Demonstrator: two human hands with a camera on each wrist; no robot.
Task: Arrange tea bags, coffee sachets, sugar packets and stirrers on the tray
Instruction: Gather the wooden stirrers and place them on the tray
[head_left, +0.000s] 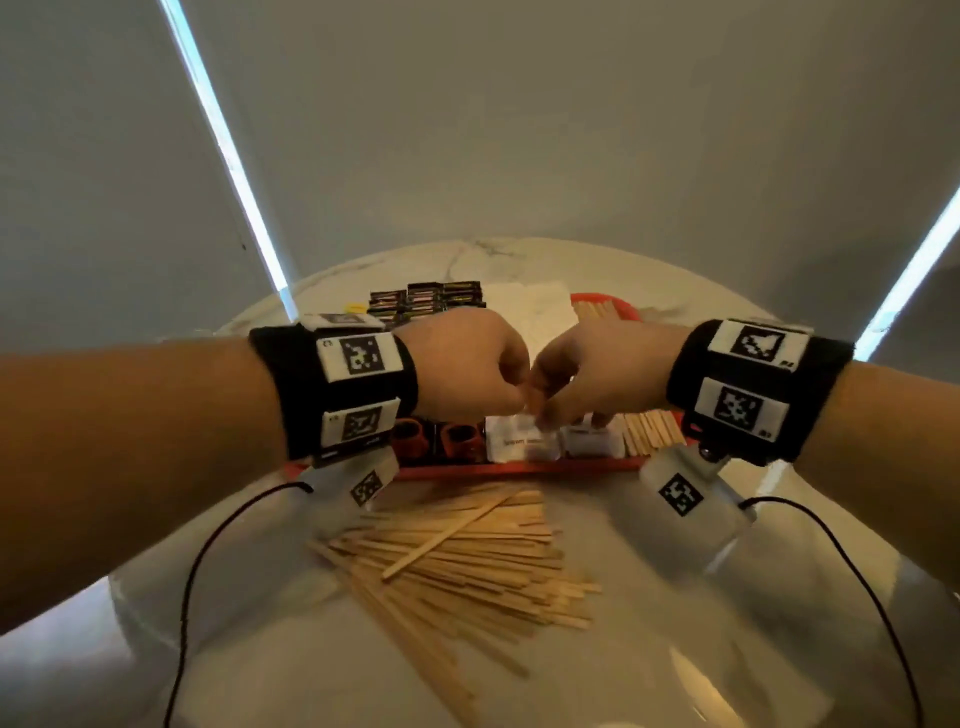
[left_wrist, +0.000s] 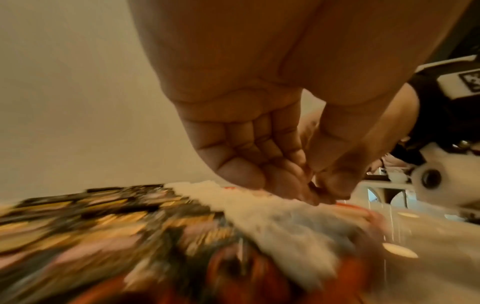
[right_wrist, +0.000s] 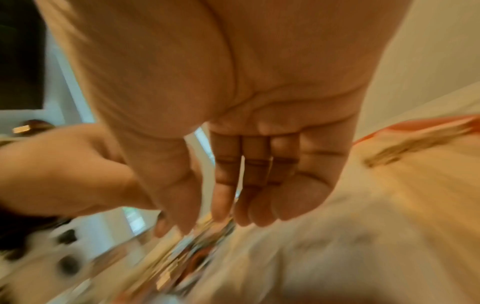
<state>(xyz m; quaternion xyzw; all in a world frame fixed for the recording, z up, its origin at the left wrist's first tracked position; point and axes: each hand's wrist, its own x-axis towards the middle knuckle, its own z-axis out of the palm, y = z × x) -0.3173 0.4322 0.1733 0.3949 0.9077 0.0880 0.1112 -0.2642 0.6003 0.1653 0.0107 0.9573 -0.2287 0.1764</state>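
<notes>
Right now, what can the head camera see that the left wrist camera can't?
Only the head view shows the loose pile of wooden stirrers on the table, in front of the red tray, and both black wristbands.

Only the left wrist view shows the left hand from underneath, its fingers curled.

Both show the hands meeting above the white packets and dark sachets; the right hand appears in each.

Round white marbled table (head_left: 649, 649), glossy; grey wall (head_left: 519, 130) behind, crossed by two bright slanted light strips (head_left: 223, 145); black wristbands (head_left: 291, 395) with square-patterned marker tags; thin black cables (head_left: 208, 551) trailing over the table
</notes>
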